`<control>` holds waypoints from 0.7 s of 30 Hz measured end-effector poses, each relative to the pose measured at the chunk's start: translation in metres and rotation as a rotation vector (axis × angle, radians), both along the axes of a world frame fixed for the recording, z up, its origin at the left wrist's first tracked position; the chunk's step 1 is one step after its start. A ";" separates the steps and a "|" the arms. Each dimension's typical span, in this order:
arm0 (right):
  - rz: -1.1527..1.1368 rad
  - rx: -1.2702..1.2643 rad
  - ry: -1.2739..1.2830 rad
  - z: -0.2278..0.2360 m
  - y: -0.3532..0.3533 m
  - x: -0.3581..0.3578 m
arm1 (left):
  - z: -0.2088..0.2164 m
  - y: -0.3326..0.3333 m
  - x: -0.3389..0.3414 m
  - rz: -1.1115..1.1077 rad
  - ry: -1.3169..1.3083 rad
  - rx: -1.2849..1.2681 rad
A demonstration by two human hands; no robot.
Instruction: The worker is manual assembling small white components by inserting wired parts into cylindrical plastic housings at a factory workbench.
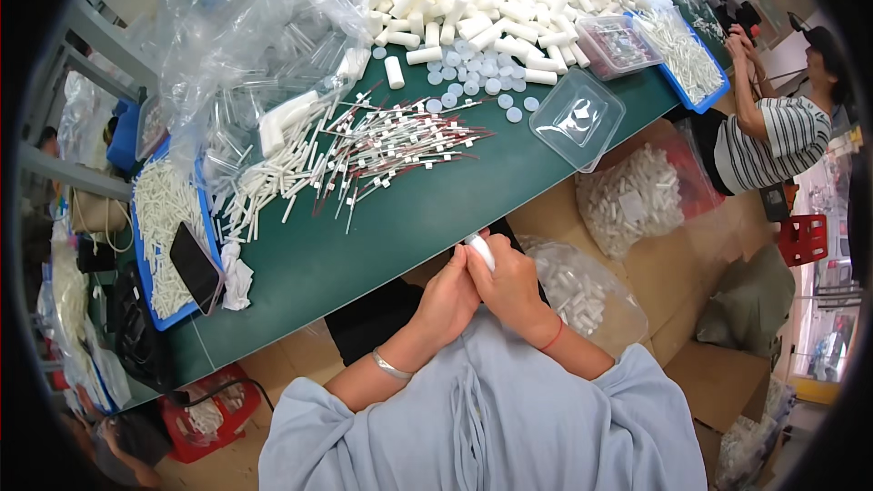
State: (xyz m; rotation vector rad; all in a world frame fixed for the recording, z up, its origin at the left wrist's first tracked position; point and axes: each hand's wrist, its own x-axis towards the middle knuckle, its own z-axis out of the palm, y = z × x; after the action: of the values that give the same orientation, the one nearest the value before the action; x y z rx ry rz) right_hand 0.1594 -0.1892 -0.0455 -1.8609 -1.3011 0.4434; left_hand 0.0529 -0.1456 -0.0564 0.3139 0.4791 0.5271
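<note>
Just off the table's front edge, my hands meet around a short white plastic cylinder (481, 253). My left hand (446, 302) is closed on its left side, and my right hand (511, 284) wraps it from the right with the thumbs near each other. The fingers hide most of the cylinder. Farther in on the green table (436, 227) lies a loose pile of thin rods with red and white wires (400, 145). Beyond it are translucent round caps (471, 68), a single upright white cylinder (394, 73) and a large heap of white cylinders (491, 0).
Clear plastic bags (264, 27) cover the back left. A blue tray (150, 282) of thin white sticks and a dark phone (195, 268) are at left. A clear lid (577, 120) sits near the right edge. Filled bags (627, 200) stand on the floor; a person (773, 118) works at far right.
</note>
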 end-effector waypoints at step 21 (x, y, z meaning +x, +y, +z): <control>-0.078 0.178 0.313 -0.011 0.000 -0.012 | -0.001 0.007 -0.008 -0.060 0.052 0.178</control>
State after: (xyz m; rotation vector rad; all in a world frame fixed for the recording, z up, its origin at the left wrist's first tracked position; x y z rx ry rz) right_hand 0.1478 -0.1896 -0.0569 -1.6137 -1.0201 0.5353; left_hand 0.0450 -0.1387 -0.0578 0.5123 0.4726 0.5054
